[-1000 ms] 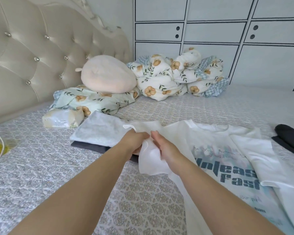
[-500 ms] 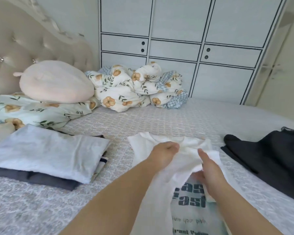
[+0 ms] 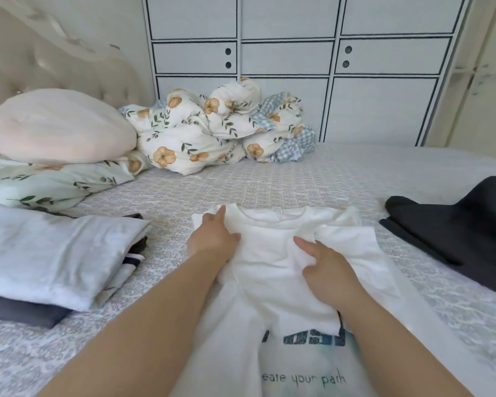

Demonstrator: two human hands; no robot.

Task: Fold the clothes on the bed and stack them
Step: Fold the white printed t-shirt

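Hands on the shirt [image 3: 272,270], centre of the frame, and it lies flat on the bed [image 3: 269,184] with both sleeves folded in over the chest and the collar pointing away toward the top. Left hand [image 3: 212,242] sits on the left shoulder, fingers fairly straight and close together, index tip reaching up to the collar edge. Right hand [image 3: 324,267] is just right of centre, thumb stretched out to the left across the cloth, the other fingers curled under and bunching a fold of the sleeve. Blue lettering shows on the lower part of the shirt, bottom centre. Over on the left edge, a stack [image 3: 55,253] of folded clothes, pale grey piece on top, dark one at the bottom. Far right, a dark garment [image 3: 455,233] lies loose, well apart from the shirt. Upper left, a pink cushion [image 3: 58,127] on a floral pillow [image 3: 52,181]; beside it, upper centre, a rumpled floral quilt [image 3: 218,130] against the wardrobe [image 3: 298,53].
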